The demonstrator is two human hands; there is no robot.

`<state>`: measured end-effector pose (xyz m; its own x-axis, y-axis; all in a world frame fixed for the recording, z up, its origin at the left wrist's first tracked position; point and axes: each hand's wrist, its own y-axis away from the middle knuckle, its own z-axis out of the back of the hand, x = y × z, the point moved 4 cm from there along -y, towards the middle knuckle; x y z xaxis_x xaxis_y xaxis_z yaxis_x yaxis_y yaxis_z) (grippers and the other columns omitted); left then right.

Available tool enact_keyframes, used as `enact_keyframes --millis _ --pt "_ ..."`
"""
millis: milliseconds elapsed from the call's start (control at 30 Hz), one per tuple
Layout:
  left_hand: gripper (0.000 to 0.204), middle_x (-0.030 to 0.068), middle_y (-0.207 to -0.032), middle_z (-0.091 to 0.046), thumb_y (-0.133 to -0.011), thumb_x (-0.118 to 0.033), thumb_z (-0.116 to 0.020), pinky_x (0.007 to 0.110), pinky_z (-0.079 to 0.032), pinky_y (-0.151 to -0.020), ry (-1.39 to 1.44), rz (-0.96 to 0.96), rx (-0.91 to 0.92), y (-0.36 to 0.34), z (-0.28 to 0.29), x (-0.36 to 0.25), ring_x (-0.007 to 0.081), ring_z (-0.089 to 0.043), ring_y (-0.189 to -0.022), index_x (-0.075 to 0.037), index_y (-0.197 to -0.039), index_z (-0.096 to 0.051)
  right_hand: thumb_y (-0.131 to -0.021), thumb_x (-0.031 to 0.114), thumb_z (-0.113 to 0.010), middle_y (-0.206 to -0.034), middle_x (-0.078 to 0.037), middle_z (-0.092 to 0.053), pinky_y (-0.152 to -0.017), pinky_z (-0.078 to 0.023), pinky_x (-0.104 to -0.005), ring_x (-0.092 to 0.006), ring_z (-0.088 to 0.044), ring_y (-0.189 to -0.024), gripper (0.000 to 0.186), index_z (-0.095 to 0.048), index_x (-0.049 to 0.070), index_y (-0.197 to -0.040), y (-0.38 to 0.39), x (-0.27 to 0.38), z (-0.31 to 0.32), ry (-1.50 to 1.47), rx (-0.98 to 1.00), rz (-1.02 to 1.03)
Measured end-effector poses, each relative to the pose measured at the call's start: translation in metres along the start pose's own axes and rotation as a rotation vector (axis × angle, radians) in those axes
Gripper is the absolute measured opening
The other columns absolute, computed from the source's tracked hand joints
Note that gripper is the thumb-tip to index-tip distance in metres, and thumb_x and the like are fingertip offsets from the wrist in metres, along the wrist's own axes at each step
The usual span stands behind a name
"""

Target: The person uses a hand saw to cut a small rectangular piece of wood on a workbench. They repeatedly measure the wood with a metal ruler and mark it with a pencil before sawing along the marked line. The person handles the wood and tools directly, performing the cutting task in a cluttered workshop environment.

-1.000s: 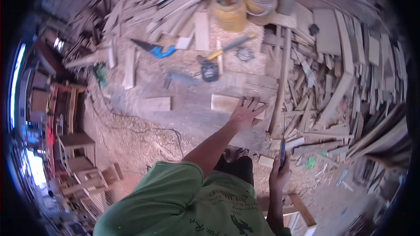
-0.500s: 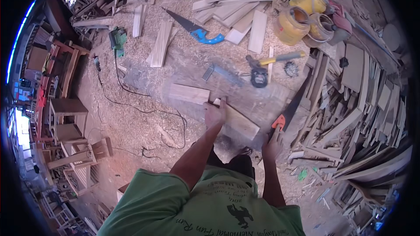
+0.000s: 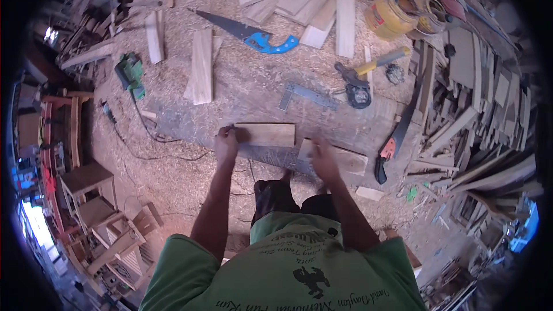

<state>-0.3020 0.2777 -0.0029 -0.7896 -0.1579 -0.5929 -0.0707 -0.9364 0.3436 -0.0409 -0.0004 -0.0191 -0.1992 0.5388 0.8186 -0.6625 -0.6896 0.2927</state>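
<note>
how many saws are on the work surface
2. The blue saw lies toward the far side, handle to the right; the orange saw lies to the right of the right hand, blade pointing away. Others could be hidden.

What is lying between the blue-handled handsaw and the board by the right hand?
In the head view, a metal try square lies between them.

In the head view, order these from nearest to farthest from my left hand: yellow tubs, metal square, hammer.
From your left hand:
1. Metal square, ahead and to the right.
2. Hammer, beyond the square, farther right.
3. Yellow tubs, at the upper right.
</note>
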Motion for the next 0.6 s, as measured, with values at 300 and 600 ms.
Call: enact_keyframes --millis 300,600 --pt "0.037 0.0145 -0.111 -0.08 -0.108 -0.036 -0.076 0.037 -0.057 -0.087 0.245 0.05 0.132 0.009 -0.007 -0.046 0.021 -0.073 -0.098 -0.002 -0.122 -0.074 -0.109 0.01 -0.068 -0.118 -0.011 -0.078 -0.096 -0.061 -0.0381 -0.0228 -0.075 -0.107 0.029 -0.072 -0.001 -0.135 0.001 0.028 -0.045 -0.319 -0.07 0.047" --pt "0.022 0.0141 -0.153 -0.07 -0.105 0.007 -0.07 0.037 -0.051 -0.115 0.988 -0.166 0.614 0.112 -0.094 -0.057 0.0187 -0.065 -0.134 -0.005 -0.123 -0.066 -0.11 0.007 -0.074 -0.13 -0.01 -0.077 -0.105 -0.059 -0.0342 -0.0154 -0.072 -0.115 0.013 -0.076 -0.003 -0.117 0.106 -0.011 0.072 -0.731 -0.315 -0.196"
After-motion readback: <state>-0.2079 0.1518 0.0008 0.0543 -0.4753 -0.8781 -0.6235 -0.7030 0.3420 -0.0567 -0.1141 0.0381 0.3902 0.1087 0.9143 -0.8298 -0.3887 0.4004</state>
